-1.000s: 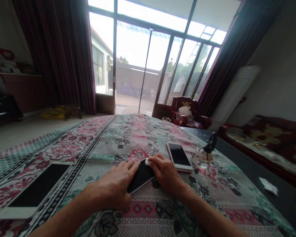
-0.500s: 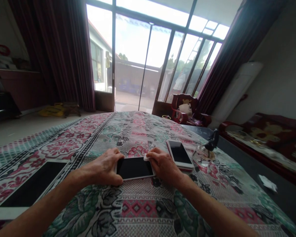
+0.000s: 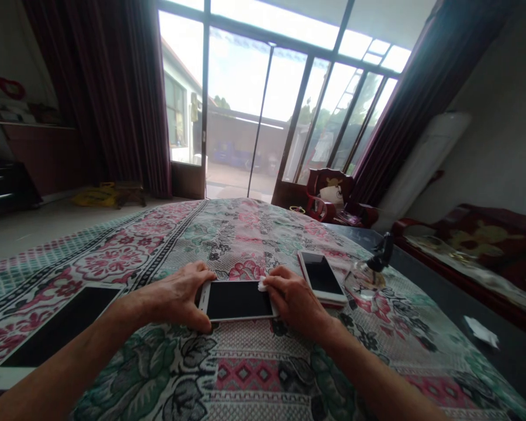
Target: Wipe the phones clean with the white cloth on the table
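A white-framed smartphone (image 3: 239, 300) lies screen up and crosswise on the patterned cloth in front of me. My left hand (image 3: 186, 297) grips its left end, thumb at the near edge and fingers at the far edge. Pinched in the fingers of my right hand (image 3: 291, 298) is a small white tissue (image 3: 262, 285), which rests on the phone near its upper right corner. Just beyond my right hand lies a second phone (image 3: 322, 275) with a dark screen. A larger white tablet (image 3: 61, 327) is partly hidden behind my left forearm.
A clear spray bottle (image 3: 370, 272) with a black nozzle stands to the right. Crumpled white paper (image 3: 482, 331) lies on the dark surface (image 3: 447, 310) at far right. A floral tablecloth (image 3: 245, 228) covers the table. Beyond it are a wooden chair (image 3: 328, 190) and glass doors.
My left hand has slid slightly left, uncovering more of the phone's white left end. The right hand with the tissue stays near the upper right corner. The view has shifted slightly.
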### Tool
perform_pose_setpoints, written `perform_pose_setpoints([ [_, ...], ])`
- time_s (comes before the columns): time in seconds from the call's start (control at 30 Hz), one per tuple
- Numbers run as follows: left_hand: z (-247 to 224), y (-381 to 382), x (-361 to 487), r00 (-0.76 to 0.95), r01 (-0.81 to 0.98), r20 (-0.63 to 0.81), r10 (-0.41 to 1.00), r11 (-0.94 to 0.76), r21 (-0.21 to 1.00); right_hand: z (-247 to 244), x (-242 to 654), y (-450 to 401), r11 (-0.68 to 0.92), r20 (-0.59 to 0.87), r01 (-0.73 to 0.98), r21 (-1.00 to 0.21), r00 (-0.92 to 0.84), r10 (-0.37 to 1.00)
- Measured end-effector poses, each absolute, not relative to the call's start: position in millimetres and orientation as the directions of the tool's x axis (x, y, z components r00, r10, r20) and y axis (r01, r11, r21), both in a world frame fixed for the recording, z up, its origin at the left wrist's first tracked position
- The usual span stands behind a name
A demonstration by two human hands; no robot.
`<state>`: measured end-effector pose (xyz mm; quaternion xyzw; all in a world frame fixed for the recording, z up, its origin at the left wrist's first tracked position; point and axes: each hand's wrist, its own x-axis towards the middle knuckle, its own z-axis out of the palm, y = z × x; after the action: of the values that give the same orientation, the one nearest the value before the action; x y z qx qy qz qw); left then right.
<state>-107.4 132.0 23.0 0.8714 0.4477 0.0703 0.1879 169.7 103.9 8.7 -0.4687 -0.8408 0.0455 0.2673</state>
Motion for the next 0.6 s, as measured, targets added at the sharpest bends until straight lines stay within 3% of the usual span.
perform_pose_setpoints([
  [0.3, 29, 134, -104, 0.585, 0.781, -0.076, 0.808, -0.535, 0.324, 12, 162, 111, 0.573, 0.384, 0.782, -0.246, -0.464, 0.798],
  [0.6, 28, 134, -105, 0.602, 0.742, -0.005, 0.799, -0.557, 0.373, 14, 134, 119, 0.578, 0.338, 0.796, -0.181, -0.501, 0.797],
])
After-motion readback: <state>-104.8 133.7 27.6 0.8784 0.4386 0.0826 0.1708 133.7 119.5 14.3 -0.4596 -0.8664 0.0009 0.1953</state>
